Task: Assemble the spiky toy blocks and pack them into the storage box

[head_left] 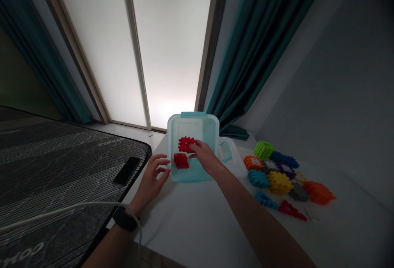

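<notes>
The right hand [201,153] grips a red, notched plastic block [184,145] in a translucent teal plastic box [209,132]. The left hand [154,176], loosely curled, holds nothing.

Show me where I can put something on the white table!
It's bare in front of the teal box, between the left forearm and right forearm. Another free patch is on the near side of the red triangle. It's crowded among the colourful blocks, and inside the box, where the right hand holds one red block near another.
</notes>
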### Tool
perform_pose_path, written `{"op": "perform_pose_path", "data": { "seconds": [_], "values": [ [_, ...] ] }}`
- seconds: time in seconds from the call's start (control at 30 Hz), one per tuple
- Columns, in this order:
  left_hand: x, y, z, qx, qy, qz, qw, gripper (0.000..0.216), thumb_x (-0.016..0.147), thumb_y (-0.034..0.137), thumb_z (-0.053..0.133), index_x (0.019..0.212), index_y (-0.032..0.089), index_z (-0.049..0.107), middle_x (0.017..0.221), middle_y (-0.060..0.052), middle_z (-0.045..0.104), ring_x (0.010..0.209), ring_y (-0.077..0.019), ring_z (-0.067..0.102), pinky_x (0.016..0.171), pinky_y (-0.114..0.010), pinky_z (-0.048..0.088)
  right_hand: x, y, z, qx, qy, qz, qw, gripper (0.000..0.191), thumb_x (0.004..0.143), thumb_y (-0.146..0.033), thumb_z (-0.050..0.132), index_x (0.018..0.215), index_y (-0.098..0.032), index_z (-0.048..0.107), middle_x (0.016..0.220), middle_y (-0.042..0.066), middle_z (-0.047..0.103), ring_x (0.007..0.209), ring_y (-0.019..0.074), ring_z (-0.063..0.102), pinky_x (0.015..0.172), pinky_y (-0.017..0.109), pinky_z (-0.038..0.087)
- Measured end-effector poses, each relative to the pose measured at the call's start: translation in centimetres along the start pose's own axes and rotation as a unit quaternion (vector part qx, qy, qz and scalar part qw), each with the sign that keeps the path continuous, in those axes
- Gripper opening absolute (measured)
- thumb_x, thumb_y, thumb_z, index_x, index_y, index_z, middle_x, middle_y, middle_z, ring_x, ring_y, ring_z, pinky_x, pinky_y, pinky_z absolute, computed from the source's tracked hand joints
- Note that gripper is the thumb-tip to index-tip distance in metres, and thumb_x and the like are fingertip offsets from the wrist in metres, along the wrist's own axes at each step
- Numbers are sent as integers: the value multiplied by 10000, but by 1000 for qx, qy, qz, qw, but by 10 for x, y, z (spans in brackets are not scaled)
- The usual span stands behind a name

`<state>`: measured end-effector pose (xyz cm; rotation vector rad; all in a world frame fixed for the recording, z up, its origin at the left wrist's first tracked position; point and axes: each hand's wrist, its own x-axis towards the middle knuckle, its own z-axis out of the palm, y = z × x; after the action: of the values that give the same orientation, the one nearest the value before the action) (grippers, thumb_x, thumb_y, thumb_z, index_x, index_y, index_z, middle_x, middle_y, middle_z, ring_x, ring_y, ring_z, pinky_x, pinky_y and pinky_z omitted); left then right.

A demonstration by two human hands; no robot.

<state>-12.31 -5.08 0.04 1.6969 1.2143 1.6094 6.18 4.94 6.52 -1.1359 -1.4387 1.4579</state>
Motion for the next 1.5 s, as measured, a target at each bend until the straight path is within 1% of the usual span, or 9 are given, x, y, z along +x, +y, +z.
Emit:
{"op": "perform_pose_path", "data": {
  "seconds": [0.07, 0.13, 0.3, 0.47, 0.63, 0.93, 1.07, 1.2, 1.5],
  "values": [
    [0, -1, 1, 15, -14, 7, 1000, 130, 900, 250, 625, 1020, 222, 666, 1191, -72, 512, 983, -167, 604, 793, -277, 581, 11, 1, 7, -13, 13, 12, 1000, 186, 813, -230, 522, 895, -143, 665, 880, 75, 718, 742, 163, 650, 621, 259, 501],
    [0, -2, 2, 24, -21, 11, 999, 128, 904, 251, 618, 1012, 217, 679, 1179, -72, 520, 960, -161, 612, 795, -277, 581, 20, 3, 14, -29, 36, 16, 999, 149, 781, -205, 546, 861, -142, 655, 792, 51, 698, 671, 144, 617, 572, 236, 456],
    [0, -4, 0, 34, -19, 10, 999, 152, 911, 265, 598, 1020, 215, 692, 1188, -80, 523, 982, -173, 615, 792, -276, 580, 29, 10, 22, -58, 83, 27, 995, 260, 750, -189, 599, 1007, -151, 594, 763, 20, 664, 607, 128, 580, 500, 214, 387],
    [-1, -3, -1, 43, -22, 1, 999, 155, 916, 291, 594, 1001, 215, 700, 1199, -90, 523, 988, -181, 613, 793, -280, 582, 27, 15, 23, -63, 82, 34, 994, 301, 808, -220, 558, 1105, -182, 531, 740, -1, 631, 536, 121, 537, 429, 205, 329],
    [-1, -2, -1, 44, -24, 1, 999, 161, 918, 300, 597, 1009, 215, 700, 1189, -91, 531, 970, -179, 617, 778, -278, 588, 30, 19, 24, -56, 95, 31, 993, 332, 803, -213, 566, 1129, -200, 504, 802, -3, 614, 534, 107, 518, 432, 200, 356],
    [0, -4, -1, 52, -20, 9, 998, 144, 914, 287, 601, 983, 213, 704, 1174, -89, 542, 967, -181, 619, 773, -280, 589, 31, 27, 26, -13, 131, 33, 991, 226, 779, -217, 591, 998, -182, 545, 773, -3, 605, 531, 91, 527, 444, 184, 372],
    [0, -4, -2, 64, -23, 10, 998, 156, 919, 295, 592, 984, 210, 705, 1169, -94, 547, 975, -187, 616, 771, -282, 592, 30, 33, 30, -1, 147, 36, 988, 205, 788, -237, 580, 984, -180, 562, 747, -4, 611, 548, 102, 549, 448, 185, 378],
    [0, -3, -2, 66, -19, 12, 998, 157, 920, 299, 590, 978, 210, 706, 1161, -89, 548, 963, -179, 613, 774, -273, 588, 29, 37, 31, 2, 162, 26, 986, 191, 778, -251, 601, 954, -182, 580, 795, 11, 639, 627, 118, 601, 499, 192, 428],
    [0, 1, -2, 78, -20, 19, 997, 149, 925, 270, 575, 969, 210, 704, 1153, -86, 548, 978, -178, 612, 781, -269, 577, 32, 31, 33, 2, 188, 7, 982, 191, 769, -201, 564, 943, -162, 634, 788, 38, 684, 672, 145, 647, 578, 230, 491]
  ]
}}
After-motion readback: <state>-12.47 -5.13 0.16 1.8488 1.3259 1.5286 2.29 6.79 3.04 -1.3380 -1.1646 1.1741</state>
